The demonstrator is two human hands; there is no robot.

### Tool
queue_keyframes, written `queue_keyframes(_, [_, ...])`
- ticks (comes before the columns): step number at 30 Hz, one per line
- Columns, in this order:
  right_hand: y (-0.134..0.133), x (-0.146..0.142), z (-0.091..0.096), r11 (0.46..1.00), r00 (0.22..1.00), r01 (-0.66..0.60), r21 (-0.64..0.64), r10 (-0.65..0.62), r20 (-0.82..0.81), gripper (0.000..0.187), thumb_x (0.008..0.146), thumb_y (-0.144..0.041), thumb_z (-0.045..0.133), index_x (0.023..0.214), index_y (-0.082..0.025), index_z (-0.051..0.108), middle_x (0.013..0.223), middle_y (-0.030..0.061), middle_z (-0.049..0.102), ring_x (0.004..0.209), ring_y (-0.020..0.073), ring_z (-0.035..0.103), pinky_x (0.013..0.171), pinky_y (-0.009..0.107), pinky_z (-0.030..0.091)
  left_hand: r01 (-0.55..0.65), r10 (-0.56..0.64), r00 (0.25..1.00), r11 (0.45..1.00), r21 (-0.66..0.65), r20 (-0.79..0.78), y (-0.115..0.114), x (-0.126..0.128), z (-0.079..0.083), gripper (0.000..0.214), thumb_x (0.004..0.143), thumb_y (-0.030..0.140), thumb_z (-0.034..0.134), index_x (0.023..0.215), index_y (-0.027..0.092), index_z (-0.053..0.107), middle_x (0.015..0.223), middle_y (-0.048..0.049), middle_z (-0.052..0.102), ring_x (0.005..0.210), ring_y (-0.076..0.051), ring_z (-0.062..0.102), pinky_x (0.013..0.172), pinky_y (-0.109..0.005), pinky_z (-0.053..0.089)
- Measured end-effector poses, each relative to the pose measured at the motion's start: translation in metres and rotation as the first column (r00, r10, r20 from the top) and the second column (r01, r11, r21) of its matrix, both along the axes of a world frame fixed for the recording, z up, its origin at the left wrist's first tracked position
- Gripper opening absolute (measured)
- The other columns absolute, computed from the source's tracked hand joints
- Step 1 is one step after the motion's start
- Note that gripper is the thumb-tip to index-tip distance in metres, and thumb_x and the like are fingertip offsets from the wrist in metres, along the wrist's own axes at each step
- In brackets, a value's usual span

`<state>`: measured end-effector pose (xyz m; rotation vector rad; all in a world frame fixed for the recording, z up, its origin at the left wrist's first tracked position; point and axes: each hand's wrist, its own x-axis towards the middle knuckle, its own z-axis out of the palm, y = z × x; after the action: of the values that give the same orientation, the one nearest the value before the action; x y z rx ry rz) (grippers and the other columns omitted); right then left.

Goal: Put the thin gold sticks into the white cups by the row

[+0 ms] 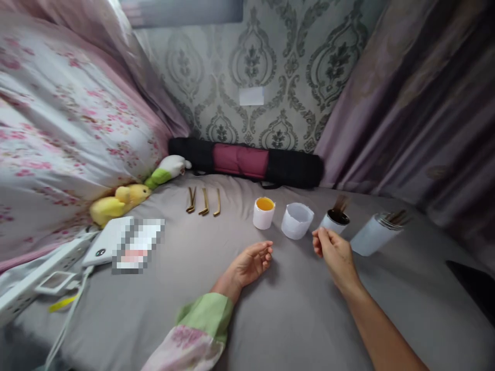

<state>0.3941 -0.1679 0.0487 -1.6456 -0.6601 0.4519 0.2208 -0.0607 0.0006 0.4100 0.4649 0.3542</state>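
Observation:
My right hand (337,253) is closed, its thumb and fingers pressed together in front of a white cup (329,221) with a dark inside. Whatever those fingers may hold is hidden. Thin brown sticks (340,205) rise out of that cup. My left hand (251,264) rests just above the grey sheet, palm turned inward and fingers loosely curled, with nothing visible in it. Beyond it stand a small white cup with an orange-yellow inside (263,216) and a wider whitish cup (297,222). A taller white container (373,237) holding several brown sticks leans at the right.
Several gold-coloured bent metal pieces (204,202) lie on the sheet (185,309). To the left are a power bank (110,242), a power strip (46,278), a cable and plush toys (119,201). A black-and-maroon long bag (242,161) lies against the wall.

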Motion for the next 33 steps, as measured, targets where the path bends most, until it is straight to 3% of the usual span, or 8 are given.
queue_keyframes(7, [0.011, -0.016, -0.026, 0.997, 0.995, -0.057, -0.050, 0.052, -0.090, 0.038, 0.074, -0.054, 0.049, 0.074, -0.017, 0.055, 0.057, -0.0009, 0.050, 0.045, 0.0088, 0.045, 0.040, 0.019, 0.033, -0.012, 0.011, 1.000, 0.999, 0.035, 0.019, 0.003, -0.001, -0.003, 0.014, 0.074, 0.016, 0.062, 0.088, 0.011, 0.063, 0.074, -0.0036, 0.058, 0.060, -0.006, 0.051, 0.053, -0.018, 0.037])
queue_keyframes(17, [0.015, -0.024, -0.069, 0.992, 0.998, -0.063, -0.108, 0.063, -0.007, 0.041, 0.077, -0.056, 0.044, 0.073, -0.017, 0.054, 0.054, -0.0015, 0.049, 0.043, 0.0100, 0.043, 0.038, 0.021, 0.032, -0.037, 0.036, 0.999, 0.998, 0.050, 0.028, 0.008, -0.002, -0.005, 0.014, 0.074, 0.014, 0.062, 0.087, 0.010, 0.062, 0.074, -0.0043, 0.058, 0.059, -0.006, 0.051, 0.052, -0.017, 0.038])
queue_keyframes(26, [0.013, -0.025, -0.075, 0.995, 0.984, -0.053, -0.086, 0.067, 0.163, 0.038, 0.081, -0.052, 0.039, 0.071, -0.018, 0.054, 0.055, -0.0003, 0.050, 0.048, 0.0116, 0.046, 0.045, 0.021, 0.036, -0.174, 0.181, 0.974, 0.983, 0.064, -0.136, 0.039, -0.008, 0.003, 0.008, 0.076, 0.007, 0.055, 0.083, 0.008, 0.059, 0.065, -0.0016, 0.056, 0.050, -0.004, 0.051, 0.043, -0.014, 0.038])
queue_keyframes(33, [0.013, -0.026, -0.077, 0.997, 0.987, -0.035, -0.070, 0.045, 0.157, 0.041, 0.081, -0.054, 0.039, 0.069, -0.018, 0.054, 0.053, -0.0005, 0.050, 0.048, 0.0117, 0.046, 0.046, 0.022, 0.036, -0.244, 0.320, 0.905, 0.930, 0.274, -0.279, 0.076, -0.018, 0.006, 0.007, 0.075, 0.005, 0.054, 0.080, 0.009, 0.058, 0.062, -0.0013, 0.055, 0.046, -0.005, 0.050, 0.041, -0.014, 0.040])
